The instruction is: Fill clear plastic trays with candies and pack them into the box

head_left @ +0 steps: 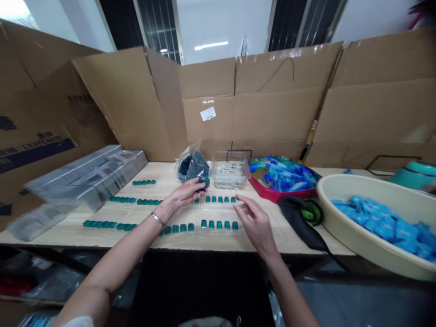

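My left hand [190, 190] is closed around several small dark green square pieces [203, 183], above the middle of the table. My right hand [254, 220] has its thumb and forefinger apart, its fingertips beside the last green piece [233, 199] of the back row. Whether they touch it I cannot tell. Closer to me lies a front row of spaced green pieces [219, 225]. On the left, more pieces [99, 224] lie in tight strips. My left hand and forearm hide part of both rows.
Behind my hands stand a plastic bag of dark green pieces [195, 165] and a clear tub of small pale parts [231, 170]. To the right are a red tray [272, 195] of blue packets, a black strap [299, 227] and a cream basin [344, 236]. Clear plastic boxes [98, 181] stand left; cardboard [211, 131] walls the back.
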The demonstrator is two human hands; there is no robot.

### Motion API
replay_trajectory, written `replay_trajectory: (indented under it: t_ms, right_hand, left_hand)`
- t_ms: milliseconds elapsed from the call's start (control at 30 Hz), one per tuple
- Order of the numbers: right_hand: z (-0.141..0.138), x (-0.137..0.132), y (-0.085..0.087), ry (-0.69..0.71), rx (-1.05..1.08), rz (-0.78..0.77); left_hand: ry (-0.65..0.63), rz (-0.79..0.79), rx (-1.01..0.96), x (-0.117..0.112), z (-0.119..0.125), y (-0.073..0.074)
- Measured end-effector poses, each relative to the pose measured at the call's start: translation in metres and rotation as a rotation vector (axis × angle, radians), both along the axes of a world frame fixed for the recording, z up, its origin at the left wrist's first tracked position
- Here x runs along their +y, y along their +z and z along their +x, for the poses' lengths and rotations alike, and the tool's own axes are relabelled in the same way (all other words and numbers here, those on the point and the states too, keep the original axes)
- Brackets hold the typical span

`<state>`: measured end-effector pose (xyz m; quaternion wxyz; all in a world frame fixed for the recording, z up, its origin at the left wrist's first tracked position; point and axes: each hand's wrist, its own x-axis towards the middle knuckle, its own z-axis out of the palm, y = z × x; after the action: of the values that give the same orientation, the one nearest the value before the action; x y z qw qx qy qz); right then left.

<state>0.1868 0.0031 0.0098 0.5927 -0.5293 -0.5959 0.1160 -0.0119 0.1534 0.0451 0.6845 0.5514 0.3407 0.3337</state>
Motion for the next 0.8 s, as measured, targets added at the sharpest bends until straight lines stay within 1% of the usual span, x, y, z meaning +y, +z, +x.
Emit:
replay_trajectory:
  t_ms: [33, 100, 133, 200, 267, 333, 400, 600, 667, 733, 800]
  right_hand:
    - [-0.007, 0.009, 0.003, 0.03, 0.02, 0.01]
    - [-0.017, 0.022, 0.002, 0.08, 0.011, 0.013]
    - [-0.02, 0.025, -0.001, 0.091, 0.008, 0.008]
    - [-0.02, 0.027, -0.009, 0.079, 0.043, -0.003]
    - [-0.017, 0.025, -0.016, 0.068, 0.162, -0.039]
    - [-0.011, 0.022, -0.021, 0.086, 0.302, -0.101]
    - [-0.005, 0.02, -0.023, 0.103, 0.379, -0.148]
    - [0.001, 0.017, -0.027, -0.004, 0.317, -0.151]
    - [0.0, 0.014, -0.026, -0.028, 0.275, -0.153]
    - [0.0, 0.013, -0.024, -0.041, 0.244, -0.168]
    - [0.001, 0.013, -0.023, -0.05, 0.251, -0.191]
  left_hand:
    - [-0.03, -0.032, -0.025, -0.017, 0.009, -0.007]
    - [-0.064, -0.09, -0.091, -0.044, 0.026, -0.018]
    - [-0.074, -0.109, -0.124, -0.054, 0.033, -0.023]
    - [-0.088, -0.128, -0.176, -0.065, 0.044, -0.029]
    - [-0.089, -0.141, -0.195, -0.07, 0.05, -0.034]
    - [-0.079, -0.15, -0.187, -0.071, 0.055, -0.038]
    - [-0.072, -0.143, -0.163, -0.071, 0.061, -0.04]
    - [-0.068, -0.083, -0.116, -0.075, 0.077, -0.041]
    - [-0.068, -0.009, -0.088, -0.075, 0.079, -0.043]
    - [-0.075, 0.099, -0.059, -0.075, 0.08, -0.046]
    - [-0.082, 0.166, -0.046, -0.074, 0.078, -0.049]
